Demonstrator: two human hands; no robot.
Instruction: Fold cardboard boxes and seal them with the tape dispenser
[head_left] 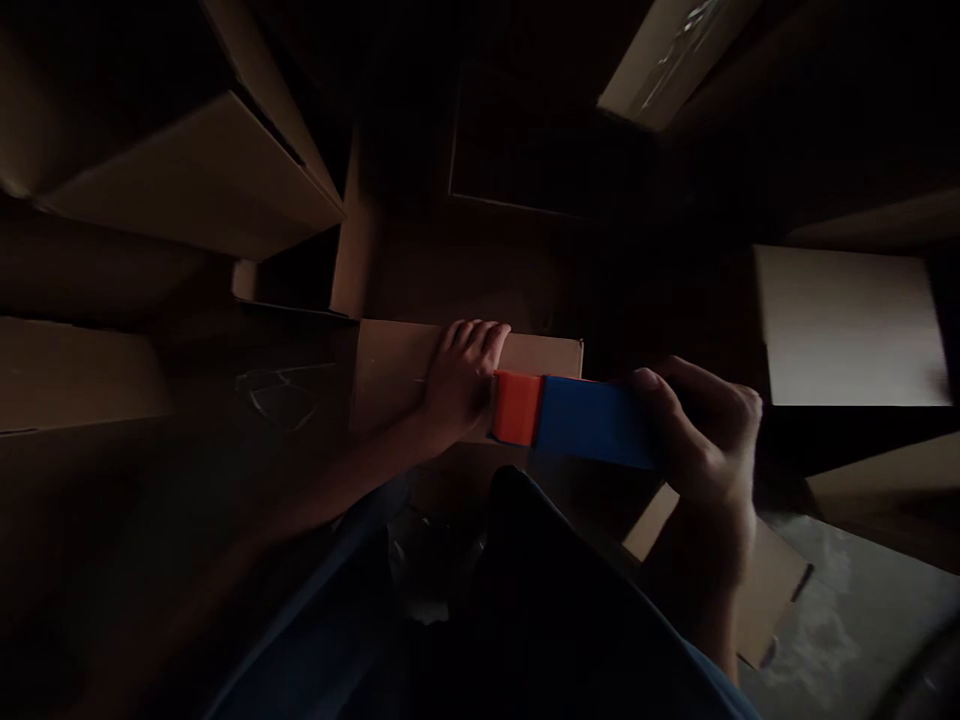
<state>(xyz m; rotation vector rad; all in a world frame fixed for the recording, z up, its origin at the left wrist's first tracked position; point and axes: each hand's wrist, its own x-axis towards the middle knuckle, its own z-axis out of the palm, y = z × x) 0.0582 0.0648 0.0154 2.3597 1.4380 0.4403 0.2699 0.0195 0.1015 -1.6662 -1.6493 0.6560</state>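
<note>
A small cardboard box (390, 370) lies in front of my knees, dimly lit. My left hand (466, 375) is on top of it, with the fingers bent over its far edge. My right hand (701, 430) grips a blue-and-orange block-shaped object (589, 418) by its blue end, thumb on top. Its orange end points left and sits over the near right part of the box, close beside my left hand. Whether that end touches the box I cannot tell. My right fingers are partly hidden behind the object.
Open cardboard boxes (202, 185) stand at the upper left. A pale box (851, 325) is on the right, and a taped carton (660, 70) at the upper right. A loose cardboard piece (772, 590) lies on the grey floor (862, 620) at the lower right. Much of the background is dark.
</note>
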